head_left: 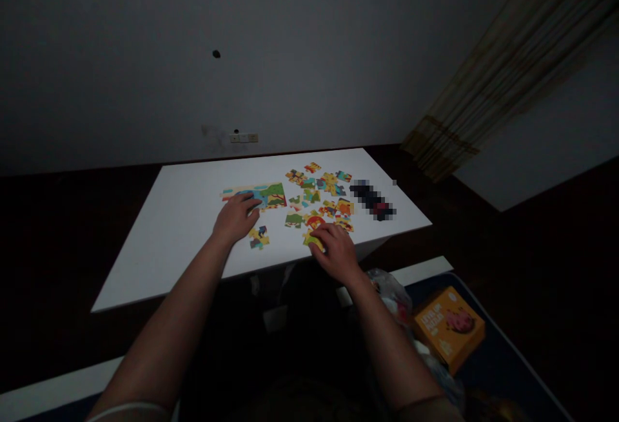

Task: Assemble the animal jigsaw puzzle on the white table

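Observation:
My left hand (236, 217) lies over a partly joined jigsaw puzzle (275, 195), its fingers stretched out across the blue and green picture and hiding part of it. Just below that hand, a yellow puzzle piece with a dark figure (260, 236) rests on the table. Close to the table's front edge, my right hand (334, 248) has thumb and fingers curved around a yellow-green puzzle piece (312, 239). Beyond the right hand, several loose puzzle pieces (312, 196) are scattered in yellow, green and orange, some overlapping.
The white table (159, 235) stands before a grey wall. A dark, blurred-out object (372, 200) lies near its right side. Low on the right are an orange puzzle box (449, 325) and a clear plastic bag (391, 290), on a dark blue surface. A curtain (464, 100) hangs behind.

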`<state>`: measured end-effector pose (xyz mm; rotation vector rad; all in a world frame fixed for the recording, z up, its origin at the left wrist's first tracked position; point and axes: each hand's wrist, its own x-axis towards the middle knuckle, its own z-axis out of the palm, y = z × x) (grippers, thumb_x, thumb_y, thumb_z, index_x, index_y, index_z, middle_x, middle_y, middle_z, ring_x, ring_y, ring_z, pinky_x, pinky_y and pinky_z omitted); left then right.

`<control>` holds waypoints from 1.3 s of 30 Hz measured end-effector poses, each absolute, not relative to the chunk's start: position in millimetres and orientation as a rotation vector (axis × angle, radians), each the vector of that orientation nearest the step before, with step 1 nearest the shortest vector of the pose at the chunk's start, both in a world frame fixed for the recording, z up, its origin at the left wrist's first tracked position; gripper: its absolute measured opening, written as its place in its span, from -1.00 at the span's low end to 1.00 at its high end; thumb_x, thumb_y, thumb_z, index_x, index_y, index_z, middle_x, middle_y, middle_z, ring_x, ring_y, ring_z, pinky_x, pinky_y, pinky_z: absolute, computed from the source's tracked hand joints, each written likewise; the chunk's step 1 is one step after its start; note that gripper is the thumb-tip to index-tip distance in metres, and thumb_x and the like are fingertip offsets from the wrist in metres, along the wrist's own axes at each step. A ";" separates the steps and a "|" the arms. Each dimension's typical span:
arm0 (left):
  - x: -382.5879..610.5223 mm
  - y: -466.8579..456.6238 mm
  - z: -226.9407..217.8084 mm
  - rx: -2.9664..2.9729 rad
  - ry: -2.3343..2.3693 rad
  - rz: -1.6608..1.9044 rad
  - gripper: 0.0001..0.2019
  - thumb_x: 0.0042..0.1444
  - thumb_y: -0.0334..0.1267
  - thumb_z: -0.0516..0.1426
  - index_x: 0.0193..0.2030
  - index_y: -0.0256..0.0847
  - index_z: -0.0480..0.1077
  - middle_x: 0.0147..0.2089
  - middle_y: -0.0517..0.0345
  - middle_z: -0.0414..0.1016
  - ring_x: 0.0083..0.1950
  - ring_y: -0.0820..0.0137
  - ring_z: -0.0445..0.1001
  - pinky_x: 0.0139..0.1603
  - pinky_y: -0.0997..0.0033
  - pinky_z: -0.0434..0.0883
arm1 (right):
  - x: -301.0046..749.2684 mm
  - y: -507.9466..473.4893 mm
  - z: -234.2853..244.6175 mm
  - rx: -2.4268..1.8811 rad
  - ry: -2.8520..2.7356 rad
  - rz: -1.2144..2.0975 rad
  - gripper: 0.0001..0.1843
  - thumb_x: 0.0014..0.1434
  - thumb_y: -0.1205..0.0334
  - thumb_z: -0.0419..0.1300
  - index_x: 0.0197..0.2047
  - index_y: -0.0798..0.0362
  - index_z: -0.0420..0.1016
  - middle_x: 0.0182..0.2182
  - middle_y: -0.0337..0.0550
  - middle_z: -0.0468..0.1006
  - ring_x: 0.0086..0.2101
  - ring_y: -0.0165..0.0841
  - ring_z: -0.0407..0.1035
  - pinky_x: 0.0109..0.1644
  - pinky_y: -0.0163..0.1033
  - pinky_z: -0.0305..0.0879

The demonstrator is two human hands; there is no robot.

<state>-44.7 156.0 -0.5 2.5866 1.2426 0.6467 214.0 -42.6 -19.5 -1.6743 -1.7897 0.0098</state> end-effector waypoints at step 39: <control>-45.5 160.3 -5.8 2.596 1.215 0.652 -0.62 0.30 -0.14 0.06 0.13 -0.18 0.56 0.31 -0.12 0.41 0.31 0.03 0.38 0.38 -0.06 0.27 | 209.5 -40.6 -26.9 -1.756 -1.794 -0.092 -0.78 0.29 0.21 0.18 -0.02 -0.05 0.56 -0.06 -0.07 0.54 -0.09 -0.13 0.37 0.02 0.02 0.32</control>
